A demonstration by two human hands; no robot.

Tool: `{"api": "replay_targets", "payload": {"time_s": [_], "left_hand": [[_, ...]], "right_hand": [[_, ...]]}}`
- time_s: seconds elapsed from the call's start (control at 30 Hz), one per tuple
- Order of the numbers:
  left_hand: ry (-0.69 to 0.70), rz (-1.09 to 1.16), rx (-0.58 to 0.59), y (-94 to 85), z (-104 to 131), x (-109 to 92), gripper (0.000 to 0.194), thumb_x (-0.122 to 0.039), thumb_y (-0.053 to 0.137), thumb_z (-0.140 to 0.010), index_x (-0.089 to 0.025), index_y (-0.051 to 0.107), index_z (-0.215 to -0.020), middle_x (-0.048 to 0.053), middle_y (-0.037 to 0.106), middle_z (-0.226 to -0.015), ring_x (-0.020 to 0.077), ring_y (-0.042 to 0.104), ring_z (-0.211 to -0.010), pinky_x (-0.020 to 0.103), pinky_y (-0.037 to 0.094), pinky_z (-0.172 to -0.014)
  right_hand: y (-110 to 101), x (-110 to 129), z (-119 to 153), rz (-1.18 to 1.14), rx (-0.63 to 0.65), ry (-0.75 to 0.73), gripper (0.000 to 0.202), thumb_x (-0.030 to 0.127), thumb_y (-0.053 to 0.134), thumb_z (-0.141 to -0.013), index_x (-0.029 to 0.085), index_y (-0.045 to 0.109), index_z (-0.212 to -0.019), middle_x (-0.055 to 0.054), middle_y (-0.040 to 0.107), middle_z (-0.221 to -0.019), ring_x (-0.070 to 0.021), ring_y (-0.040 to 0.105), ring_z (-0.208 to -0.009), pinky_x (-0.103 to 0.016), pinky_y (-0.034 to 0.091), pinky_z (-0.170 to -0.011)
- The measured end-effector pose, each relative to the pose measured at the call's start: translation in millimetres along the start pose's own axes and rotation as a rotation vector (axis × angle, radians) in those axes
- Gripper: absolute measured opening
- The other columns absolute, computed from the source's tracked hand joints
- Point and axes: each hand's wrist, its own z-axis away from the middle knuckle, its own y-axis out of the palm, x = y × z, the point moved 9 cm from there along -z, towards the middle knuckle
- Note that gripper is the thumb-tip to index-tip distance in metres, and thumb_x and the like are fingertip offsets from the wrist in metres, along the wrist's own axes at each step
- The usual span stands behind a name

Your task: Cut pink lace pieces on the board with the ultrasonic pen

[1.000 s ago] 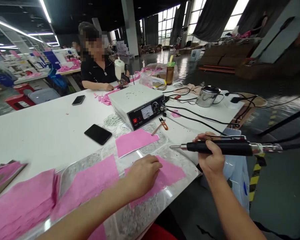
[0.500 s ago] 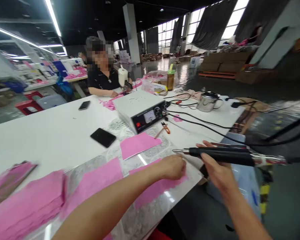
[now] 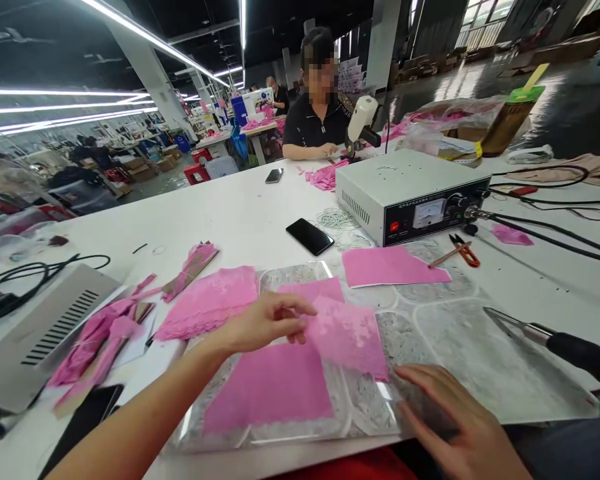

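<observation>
The white bench (image 3: 215,217) carries a glossy grey-patterned mat (image 3: 460,340), pink cloth (image 3: 275,390) lying flat on it. Directly on the bench rest a black phone (image 3: 310,237), tangled pale thread (image 3: 336,219), a metered box (image 3: 405,183) and, at left, a vented casing (image 3: 60,320).

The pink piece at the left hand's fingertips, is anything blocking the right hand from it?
No, nothing visible does. The right hand's fingertips are right by the near right corner of the pink piece. The black-handled tool is off to the right, not between them.
</observation>
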Motion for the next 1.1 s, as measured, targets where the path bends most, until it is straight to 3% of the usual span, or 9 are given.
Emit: {"api": "replay_targets", "payload": {"time_s": [0.13, 0.27, 0.47, 0.7, 0.97, 1.1], "left_hand": [[-0.065, 0.042, -0.102, -17.5, 55, 46, 0.019, -0.035, 0.063, -0.088, -0.016, 0.064, -0.085, 0.002, 0.068, -0.077, 0.0138, 0.067, -0.073, 0.026, 0.055, -0.067], [-0.052, 0.053, -0.131, -20.8, 80, 67, 0.014, -0.031, 0.061, -0.087, -0.017, 0.064, -0.086, 0.003, 0.066, -0.086, 0.0128, 0.064, -0.076, 0.026, 0.053, -0.070], [0.056, -0.105, -0.120, -25.8, 92, 65, 0.012, -0.022, 0.053, -0.089, -0.018, 0.064, -0.086, 0.003, 0.065, -0.089, 0.0131, 0.062, -0.080, 0.025, 0.050, -0.073], [0.088, -0.387, -0.203, -34.2, 128, 68, 0.023, -0.014, 0.046, -0.091, -0.020, 0.067, -0.082, 0.005, 0.062, -0.105, 0.0121, 0.060, -0.081, 0.021, 0.046, -0.065], [-0.020, -0.540, -0.203, -24.7, 158, 91, 0.025, -0.013, 0.044, -0.093, -0.022, 0.067, -0.086, 0.006, 0.055, -0.121, 0.0110, 0.060, -0.078, 0.020, 0.049, -0.064], [0.082, -0.675, -0.225, -12.8, 160, 84, 0.029, -0.020, 0.041, -0.097, -0.024, 0.068, -0.089, 0.006, 0.056, -0.125, 0.0140, 0.064, -0.085, 0.023, 0.054, -0.072]], "right_hand": [[33, 25, -24, 0.086, 0.139, -0.140, 0.026, 0.019, 0.056, -0.088, 0.023, 0.063, -0.113, -0.007, 0.070, -0.097, -0.0215, 0.069, -0.087, -0.034, 0.060, -0.074], [55, 33, -30, 0.082, 0.260, -0.177, 0.023, 0.013, 0.054, -0.089, 0.022, 0.063, -0.109, -0.006, 0.068, -0.092, -0.0196, 0.066, -0.082, -0.033, 0.058, -0.071], [65, 47, -36, 0.066, 0.281, -0.231, 0.017, 0.011, 0.050, -0.092, 0.022, 0.063, -0.093, -0.003, 0.066, -0.079, -0.0159, 0.062, -0.070, -0.029, 0.053, -0.062], [77, 73, -25, -0.026, 0.361, -0.275, 0.016, 0.011, 0.050, -0.093, 0.021, 0.063, -0.095, -0.004, 0.066, -0.081, -0.0158, 0.062, -0.071, -0.029, 0.054, -0.064], [86, 79, -21, -0.071, 0.410, -0.336, 0.021, 0.008, 0.048, -0.091, 0.020, 0.064, -0.097, -0.005, 0.067, -0.082, -0.0167, 0.063, -0.072, -0.029, 0.054, -0.064], [88, 76, -25, -0.039, 0.424, -0.284, 0.021, 0.004, 0.048, -0.088, 0.020, 0.061, -0.095, -0.005, 0.066, -0.080, -0.0166, 0.060, -0.072, -0.030, 0.052, -0.065]]}}
